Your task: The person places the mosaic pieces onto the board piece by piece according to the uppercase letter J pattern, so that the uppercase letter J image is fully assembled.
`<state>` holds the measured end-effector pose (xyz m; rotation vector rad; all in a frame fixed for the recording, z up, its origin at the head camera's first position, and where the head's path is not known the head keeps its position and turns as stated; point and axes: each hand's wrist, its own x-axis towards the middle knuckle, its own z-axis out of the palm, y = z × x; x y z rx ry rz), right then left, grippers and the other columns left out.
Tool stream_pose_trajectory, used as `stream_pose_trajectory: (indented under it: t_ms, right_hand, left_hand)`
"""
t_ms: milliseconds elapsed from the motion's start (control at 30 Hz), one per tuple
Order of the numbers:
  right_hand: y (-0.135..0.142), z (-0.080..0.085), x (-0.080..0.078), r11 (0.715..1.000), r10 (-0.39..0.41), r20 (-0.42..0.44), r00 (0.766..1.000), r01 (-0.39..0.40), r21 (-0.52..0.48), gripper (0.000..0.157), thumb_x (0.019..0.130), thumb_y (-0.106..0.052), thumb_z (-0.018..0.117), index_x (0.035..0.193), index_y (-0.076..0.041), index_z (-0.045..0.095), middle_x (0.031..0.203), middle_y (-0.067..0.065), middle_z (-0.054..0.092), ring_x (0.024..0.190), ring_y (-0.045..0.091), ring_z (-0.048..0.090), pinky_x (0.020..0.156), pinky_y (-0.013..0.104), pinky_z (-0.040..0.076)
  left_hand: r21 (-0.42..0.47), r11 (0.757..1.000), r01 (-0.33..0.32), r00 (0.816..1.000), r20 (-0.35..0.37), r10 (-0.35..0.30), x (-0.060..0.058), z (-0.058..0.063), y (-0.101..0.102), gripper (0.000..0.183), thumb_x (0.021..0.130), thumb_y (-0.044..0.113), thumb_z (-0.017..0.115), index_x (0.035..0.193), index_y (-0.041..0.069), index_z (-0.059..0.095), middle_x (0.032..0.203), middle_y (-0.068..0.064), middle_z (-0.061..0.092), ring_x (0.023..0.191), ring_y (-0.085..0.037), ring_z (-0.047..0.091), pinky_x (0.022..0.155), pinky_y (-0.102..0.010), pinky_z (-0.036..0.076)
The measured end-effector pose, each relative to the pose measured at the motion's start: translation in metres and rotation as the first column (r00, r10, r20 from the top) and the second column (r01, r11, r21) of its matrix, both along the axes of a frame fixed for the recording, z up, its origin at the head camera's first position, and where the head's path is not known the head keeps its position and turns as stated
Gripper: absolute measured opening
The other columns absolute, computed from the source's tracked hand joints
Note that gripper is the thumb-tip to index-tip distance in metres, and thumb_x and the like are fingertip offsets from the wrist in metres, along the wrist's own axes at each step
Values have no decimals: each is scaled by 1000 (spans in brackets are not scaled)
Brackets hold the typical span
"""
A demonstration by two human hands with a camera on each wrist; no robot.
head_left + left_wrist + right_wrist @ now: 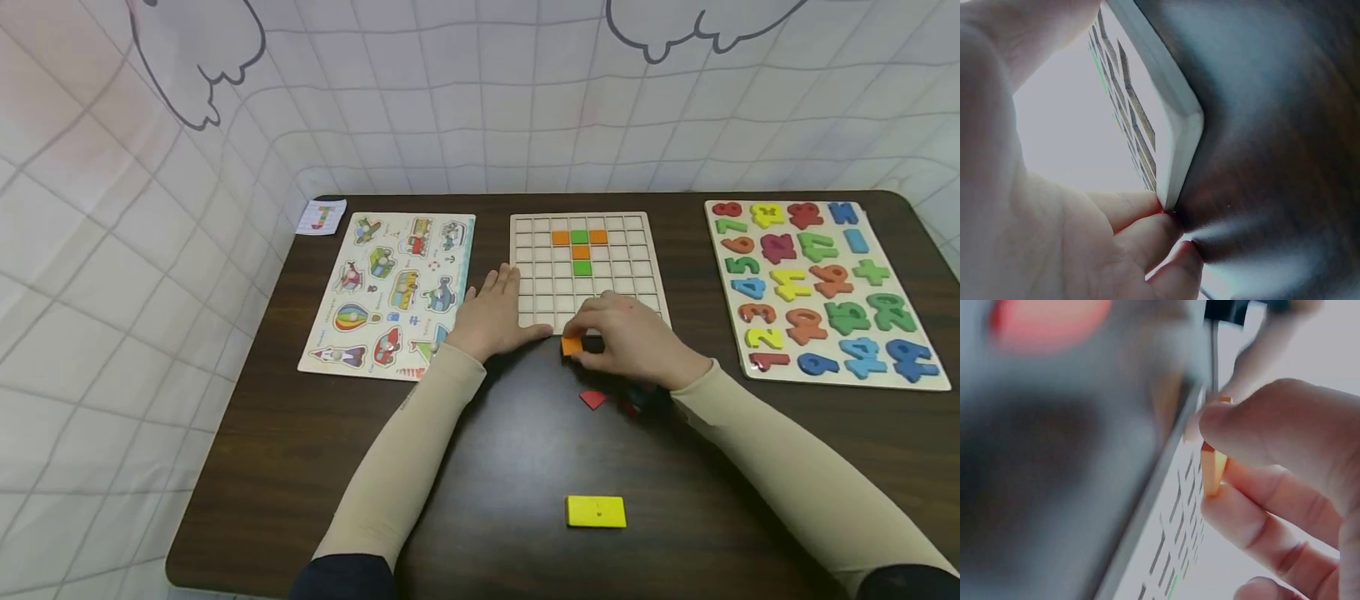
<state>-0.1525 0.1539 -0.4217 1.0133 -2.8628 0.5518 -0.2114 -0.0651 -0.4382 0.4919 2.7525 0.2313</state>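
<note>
A white cloth (465, 108) with grid lines and cartoon cloud outlines hangs behind and to the left of the dark wood-grain table (487, 500). On the right of the table lies a number puzzle board (783, 375), filled with coloured numerals, a green plus sign and other bright shapes. On the left is a vehicle puzzle board (411, 333) showing a hot-air balloon, a rocket, a helicopter and a train. Between them sits a pale square grid board (544, 287). The person's left hand (491, 317) lies spread at its left side, fingers straight and touching the board, thumb stretched toward the near edge. The right hand (626, 337), like the left, reaches out of a beige sleeve (810, 475); its thumb and fingers pinch an orange square tile (1211, 470) at the grid board's near edge, where contact between tile and board cannot be made out. Well apart, nearer the person, rests a yellow rectangular block (596, 512). A small white card (321, 217) lies at the far left corner of the table, and a red piece (592, 400) lies near the right hand. Smallest are the five tiles on the grid board, three orange (580, 252) and two green (582, 267), arranged like a T.
</note>
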Motion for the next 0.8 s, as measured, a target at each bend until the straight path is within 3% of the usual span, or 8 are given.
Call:
stream_pose_trajectory:
  t_ms: [200,333,800]
  right_hand:
    - [17,-7,-39,990,-142,51,989,140,30,20,87,-21,82,104,-12,82,101,5,76,96,27,67,88,48,55]
    - [22,-11,-55,983,-181,88,980,177,48,21,89,-21,82,107,-11,82,105,8,77,99,30,67,89,50,55]
    - [21,-9,-73,971,-239,102,966,235,45,18,90,-20,80,105,-10,81,104,9,76,99,31,67,86,51,55]
  left_hand:
    - [4,1000,0,1000,-1,0,0,-3,-1,114,92,78,55,168,8,8,177,-11,9,165,-27,14,131,-51,23]
    - [-8,1000,-1,1000,-3,1,0,-5,0,114,91,79,54,168,8,8,177,-10,10,165,-26,14,131,-51,23]
    - [-8,1000,3,1000,-9,-3,-1,-1,-1,114,92,78,55,168,7,9,177,-11,10,164,-27,14,131,-52,24]
